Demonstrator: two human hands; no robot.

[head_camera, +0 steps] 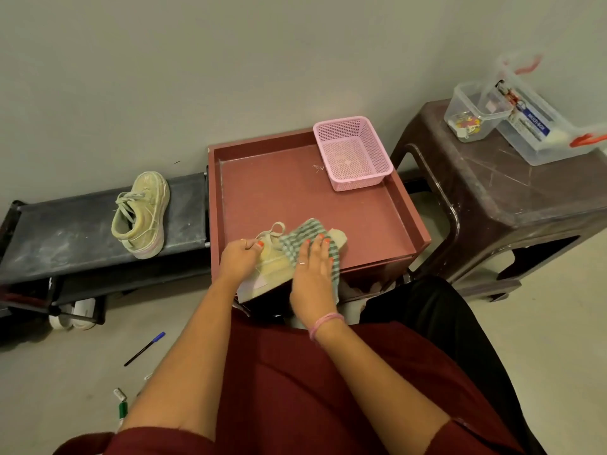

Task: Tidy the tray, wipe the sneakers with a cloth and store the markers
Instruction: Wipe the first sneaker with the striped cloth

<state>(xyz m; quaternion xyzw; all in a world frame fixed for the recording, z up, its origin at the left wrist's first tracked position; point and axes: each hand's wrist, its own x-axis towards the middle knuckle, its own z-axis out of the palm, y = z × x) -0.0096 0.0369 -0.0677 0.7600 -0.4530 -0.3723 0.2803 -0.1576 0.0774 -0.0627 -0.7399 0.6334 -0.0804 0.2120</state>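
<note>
A pale yellow sneaker (274,269) lies at the near edge of the red-brown tray (295,188). My left hand (238,257) grips it by the laces and tongue. My right hand (312,274) lies flat with straight fingers on a green checked cloth (307,236), pressing it onto the sneaker's toe end. The second sneaker (143,213) stands alone on the dark bench (65,238) to the left. A blue-capped marker (144,349) and a green marker (122,410) lie on the floor at lower left.
A pink mesh basket (353,152) sits in the tray's far right corner. A brown plastic stool (512,205) to the right carries clear containers (473,110) with small items. White shoes (72,313) sit under the bench. The wall runs close behind.
</note>
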